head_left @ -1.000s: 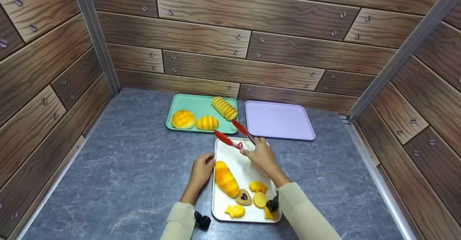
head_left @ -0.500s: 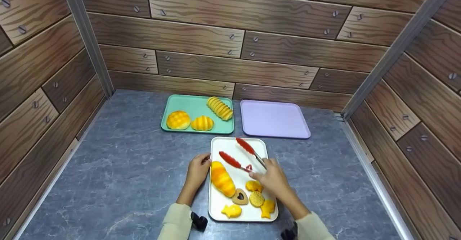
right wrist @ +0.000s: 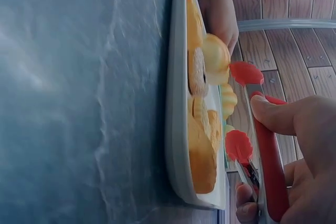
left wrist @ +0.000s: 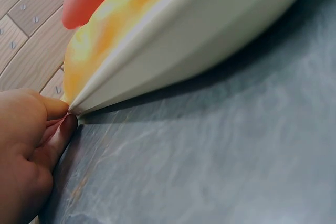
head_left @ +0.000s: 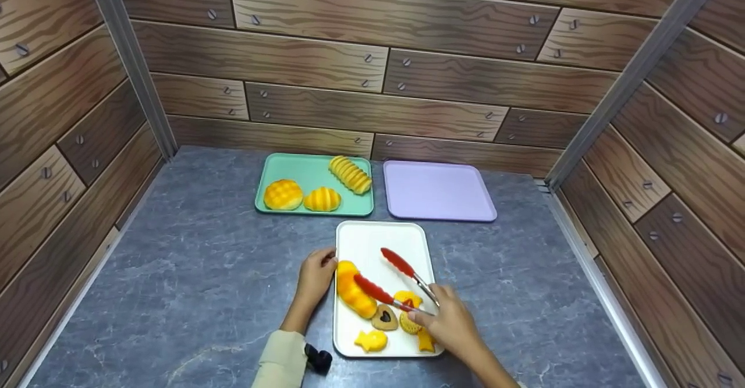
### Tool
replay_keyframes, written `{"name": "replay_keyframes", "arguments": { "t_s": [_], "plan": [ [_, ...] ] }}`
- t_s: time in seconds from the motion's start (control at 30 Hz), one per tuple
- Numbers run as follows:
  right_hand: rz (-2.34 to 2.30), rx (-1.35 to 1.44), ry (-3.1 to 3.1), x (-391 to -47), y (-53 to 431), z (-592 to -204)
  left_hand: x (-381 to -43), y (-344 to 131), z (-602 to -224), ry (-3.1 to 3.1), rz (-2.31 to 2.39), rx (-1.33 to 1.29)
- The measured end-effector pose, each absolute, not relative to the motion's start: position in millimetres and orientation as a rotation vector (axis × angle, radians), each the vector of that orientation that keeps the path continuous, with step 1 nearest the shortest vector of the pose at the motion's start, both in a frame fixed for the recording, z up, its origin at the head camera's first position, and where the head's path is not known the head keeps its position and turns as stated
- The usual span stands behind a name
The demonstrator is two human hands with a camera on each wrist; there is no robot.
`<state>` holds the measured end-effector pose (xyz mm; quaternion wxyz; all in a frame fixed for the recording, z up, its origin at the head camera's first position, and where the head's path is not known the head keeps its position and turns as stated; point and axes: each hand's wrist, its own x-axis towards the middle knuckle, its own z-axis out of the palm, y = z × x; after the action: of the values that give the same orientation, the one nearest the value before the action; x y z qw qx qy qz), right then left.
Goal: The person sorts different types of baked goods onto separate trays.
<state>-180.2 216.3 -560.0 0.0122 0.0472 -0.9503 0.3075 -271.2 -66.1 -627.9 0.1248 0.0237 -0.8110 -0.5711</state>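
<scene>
My left hand (head_left: pixel 316 276) pinches the left rim of a white tray (head_left: pixel 378 238); the left wrist view shows thumb and fingers on that rim. In my right hand (head_left: pixel 458 325) are red-tipped tongs (head_left: pixel 372 289), their arms spread apart with nothing between the tips. The tongs hover over the tray, and one tip overlaps a long bread roll (head_left: pixel 347 280) in the head view. Near the roll lie a heart-shaped cookie (head_left: pixel 384 319) and a yellow fish-shaped cookie (head_left: pixel 371 341). A round cookie (head_left: pixel 410 324) and other orange pieces are partly hidden by the tongs and right hand.
Behind the white tray, a green tray (head_left: pixel 297 170) carries a round bun (head_left: pixel 283 195), a small striped roll (head_left: pixel 322 199) and a ridged loaf (head_left: pixel 350 175). A purple tray (head_left: pixel 439 190) lies to its right. Wood-patterned walls enclose the grey table (head_left: pixel 221 271).
My right hand has drawn the tongs back from beside the green tray to over the white tray's bread roll and cookies. The left hand stays at the rim; the head view has shifted slightly.
</scene>
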Motion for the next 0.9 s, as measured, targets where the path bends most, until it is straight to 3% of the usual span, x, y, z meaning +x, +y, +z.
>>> {"name": "replay_keyframes", "arguments": {
  "t_s": [0.37,0.9],
  "plan": [
    [0.912,0.297,-2.929,-154,207,-562,-271,-67,-630,-2.369,-1.630,0.056],
    [0.673,0.445,-2.826,-145,203,-572,-270,-66,-628,-2.376,-1.649,0.066]
  ]
}}
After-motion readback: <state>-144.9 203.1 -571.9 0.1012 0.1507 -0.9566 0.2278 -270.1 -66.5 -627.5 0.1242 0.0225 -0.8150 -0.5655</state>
